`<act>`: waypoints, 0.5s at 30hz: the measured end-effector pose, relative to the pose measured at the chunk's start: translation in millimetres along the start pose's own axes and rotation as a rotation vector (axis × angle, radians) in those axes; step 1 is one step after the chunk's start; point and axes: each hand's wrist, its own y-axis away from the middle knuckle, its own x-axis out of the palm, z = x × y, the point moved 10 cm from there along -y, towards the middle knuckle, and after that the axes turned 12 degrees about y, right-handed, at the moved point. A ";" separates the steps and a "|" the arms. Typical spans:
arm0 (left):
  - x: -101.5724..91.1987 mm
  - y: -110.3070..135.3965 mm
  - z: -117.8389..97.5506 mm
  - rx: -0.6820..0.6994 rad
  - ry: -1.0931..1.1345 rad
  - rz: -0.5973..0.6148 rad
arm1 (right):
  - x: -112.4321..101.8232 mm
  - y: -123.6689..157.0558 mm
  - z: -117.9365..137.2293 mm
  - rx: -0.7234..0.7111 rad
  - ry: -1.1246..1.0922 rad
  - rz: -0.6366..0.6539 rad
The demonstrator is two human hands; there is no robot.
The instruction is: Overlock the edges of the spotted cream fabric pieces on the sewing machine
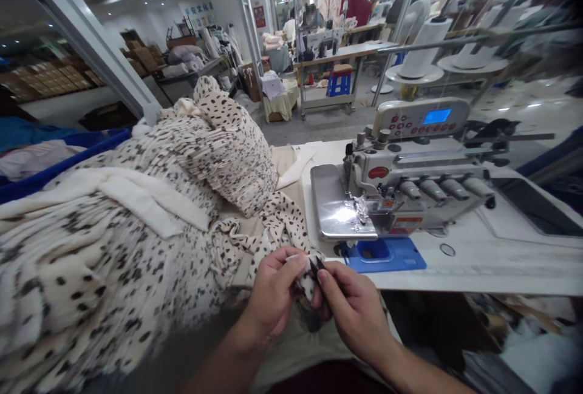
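Note:
My left hand pinches an edge of white fabric with dark spots in front of the table's edge. In my right hand are small dark thread snips, their pointed tips up against that fabric, close to my left thumb. Whether the blades are apart or together is hard to see. Beyond my hands, a length of the spotted cloth runs back toward the pile at left. To the right of it stands an overlock sewing machine with its lamp lit; my hands are apart from it.
A large heap of spotted fabric pieces fills the left, with a plain cream strip on top. A blue tray lies under the machine's front. Thread cones stand behind it. A blue bin is at far left.

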 end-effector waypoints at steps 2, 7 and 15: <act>-1.9 -0.1 -0.2 0.004 -0.005 -0.017 | 0.1 0.1 -0.1 0.006 0.002 -0.001; -3.0 0.5 -0.7 0.009 -0.008 -0.034 | 0.4 -1.3 0.2 0.012 -0.004 -0.003; -8.2 -2.2 7.4 -0.060 -0.002 -0.025 | 6.9 -3.6 0.4 -0.038 -0.063 0.079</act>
